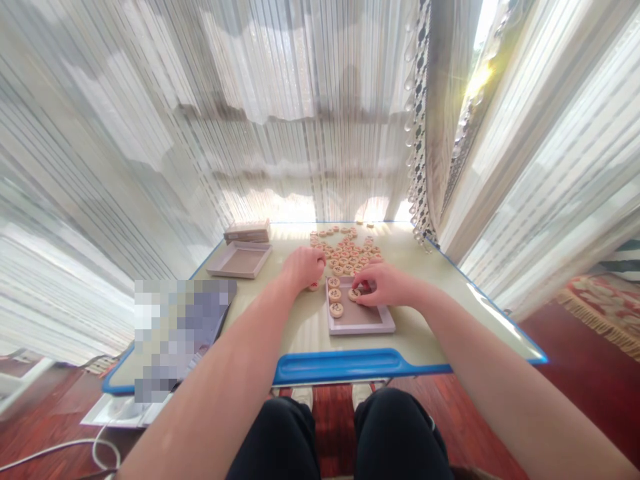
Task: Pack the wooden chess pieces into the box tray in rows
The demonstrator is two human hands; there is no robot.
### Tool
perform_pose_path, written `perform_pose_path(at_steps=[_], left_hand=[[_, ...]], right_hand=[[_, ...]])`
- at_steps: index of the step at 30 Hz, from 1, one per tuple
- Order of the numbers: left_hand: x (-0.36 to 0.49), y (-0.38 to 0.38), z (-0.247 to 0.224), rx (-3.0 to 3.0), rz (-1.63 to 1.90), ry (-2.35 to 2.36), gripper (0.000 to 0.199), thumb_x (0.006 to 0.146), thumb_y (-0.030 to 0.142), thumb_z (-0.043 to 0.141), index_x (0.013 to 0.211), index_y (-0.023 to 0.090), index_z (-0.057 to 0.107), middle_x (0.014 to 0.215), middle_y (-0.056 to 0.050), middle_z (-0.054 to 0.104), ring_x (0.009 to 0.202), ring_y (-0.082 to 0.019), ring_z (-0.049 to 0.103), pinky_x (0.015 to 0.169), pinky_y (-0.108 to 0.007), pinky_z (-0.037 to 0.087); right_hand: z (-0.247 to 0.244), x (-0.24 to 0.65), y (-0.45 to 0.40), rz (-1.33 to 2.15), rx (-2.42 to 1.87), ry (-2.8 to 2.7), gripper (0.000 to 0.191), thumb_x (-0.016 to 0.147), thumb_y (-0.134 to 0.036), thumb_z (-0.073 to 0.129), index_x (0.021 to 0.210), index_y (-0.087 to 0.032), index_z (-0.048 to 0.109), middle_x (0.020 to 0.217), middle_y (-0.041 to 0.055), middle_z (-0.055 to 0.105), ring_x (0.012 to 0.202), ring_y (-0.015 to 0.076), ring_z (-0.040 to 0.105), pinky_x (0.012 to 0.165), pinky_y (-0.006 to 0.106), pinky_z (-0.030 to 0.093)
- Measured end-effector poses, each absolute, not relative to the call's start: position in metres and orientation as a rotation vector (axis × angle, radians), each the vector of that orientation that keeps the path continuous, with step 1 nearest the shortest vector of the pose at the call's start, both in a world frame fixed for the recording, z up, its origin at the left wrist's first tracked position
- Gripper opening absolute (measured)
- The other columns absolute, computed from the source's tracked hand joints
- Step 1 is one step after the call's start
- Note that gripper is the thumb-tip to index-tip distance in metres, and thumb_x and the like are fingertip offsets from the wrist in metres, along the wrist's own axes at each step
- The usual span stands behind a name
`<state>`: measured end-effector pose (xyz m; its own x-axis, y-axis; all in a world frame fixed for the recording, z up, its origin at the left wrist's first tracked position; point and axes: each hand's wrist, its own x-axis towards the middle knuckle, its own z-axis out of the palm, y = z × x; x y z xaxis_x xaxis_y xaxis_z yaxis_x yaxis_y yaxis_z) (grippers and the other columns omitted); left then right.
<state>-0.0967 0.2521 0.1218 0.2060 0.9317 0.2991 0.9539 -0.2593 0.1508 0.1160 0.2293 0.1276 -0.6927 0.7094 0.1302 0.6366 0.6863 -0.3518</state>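
Note:
My right hand (383,283) reaches into a shallow open box (363,328), thumb and fingers closed around a round wooden Chinese chess piece (354,294). Along the box's left wall lie three more pieces in a column, the lowest piece (337,310) with dark lettering. To the left of the box my left hand (305,267) hovers low over the table with its fingers curled in; what they hold, if anything, is hidden. Just below that hand sits a piece with red marking (313,287). Beyond both hands spreads a loose heap of Chinese chess pieces (347,257).
An empty shallow box part (243,260) lies at the left, with stacked boxes (247,231) behind it. A blurred-out dark object (200,320) covers the table's left side. The table has a blue rim (340,365). String curtains (320,133) hang behind it.

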Motion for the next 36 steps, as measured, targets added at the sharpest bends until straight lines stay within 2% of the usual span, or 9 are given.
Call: perform_pose_path(at_steps=[9,14,18,21,25,30,36], left_hand=[[-0.098,0.254,0.121,-2.382,-0.511,-1.856,0.031,0.071,0.019,0.037,0.076,0.021,0.068,0.076,-0.003,0.068,0.073,-0.016,0.059,0.068,-0.024,0.044],[-0.098,0.251,0.122,-2.387,-0.499,-1.893,0.031,0.071,0.018,0.037,0.075,0.021,0.068,0.075,-0.003,0.068,0.072,-0.016,0.059,0.066,-0.024,0.045],[-0.100,0.252,0.122,-2.322,-0.559,-1.891,0.032,0.073,0.018,0.036,0.080,0.022,0.067,0.082,-0.003,0.067,0.078,-0.018,0.059,0.071,-0.026,0.045],[-0.102,0.255,0.121,-2.254,-0.612,-1.894,0.034,0.075,0.017,0.036,0.093,0.022,0.065,0.097,-0.004,0.065,0.093,-0.019,0.056,0.082,-0.027,0.042],[-0.104,0.259,0.118,-2.276,-0.590,-1.946,0.039,0.080,0.023,0.036,0.113,0.019,0.056,0.119,-0.006,0.055,0.109,-0.020,0.048,0.094,-0.028,0.035],[-0.107,0.264,0.114,-2.377,-0.603,-1.963,0.038,0.084,0.027,0.029,0.105,0.015,0.059,0.111,-0.010,0.060,0.104,-0.021,0.053,0.090,-0.030,0.039],[-0.111,0.272,0.111,-2.359,-0.654,-1.989,0.036,0.079,0.017,0.035,0.104,0.016,0.060,0.109,-0.010,0.062,0.103,-0.023,0.055,0.089,-0.034,0.041]], right_hand=[[0.131,0.115,0.223,0.374,-1.023,-2.586,0.022,0.066,-0.039,0.062,0.079,-0.022,0.067,0.069,0.0009,0.060,0.075,0.0163,0.052,0.070,0.027,0.038],[0.127,0.115,0.226,0.348,-1.039,-2.621,0.017,0.066,-0.035,0.061,0.075,-0.021,0.066,0.067,0.0009,0.061,0.073,0.0161,0.051,0.070,0.027,0.039],[0.128,0.115,0.231,0.378,-1.042,-2.571,0.022,0.067,-0.039,0.060,0.078,-0.021,0.067,0.068,0.0007,0.061,0.073,0.0156,0.052,0.069,0.026,0.039],[0.128,0.122,0.247,0.287,-1.222,-2.374,0.027,0.069,-0.041,0.058,0.084,-0.021,0.067,0.071,0.0014,0.062,0.077,0.0164,0.053,0.068,0.026,0.039],[0.120,0.149,0.278,0.080,-1.715,-1.978,0.028,0.070,-0.040,0.055,0.086,-0.021,0.068,0.075,0.0042,0.065,0.079,0.0198,0.056,0.066,0.028,0.040],[0.106,0.177,0.300,0.137,-1.981,-1.787,0.027,0.070,-0.040,0.054,0.081,-0.020,0.069,0.084,0.0095,0.067,0.084,0.0240,0.059,0.067,0.030,0.041],[0.099,0.176,0.307,0.265,-1.936,-1.830,0.033,0.069,-0.043,0.055,0.088,-0.019,0.067,0.092,0.0080,0.067,0.088,0.0222,0.059,0.072,0.030,0.042]])
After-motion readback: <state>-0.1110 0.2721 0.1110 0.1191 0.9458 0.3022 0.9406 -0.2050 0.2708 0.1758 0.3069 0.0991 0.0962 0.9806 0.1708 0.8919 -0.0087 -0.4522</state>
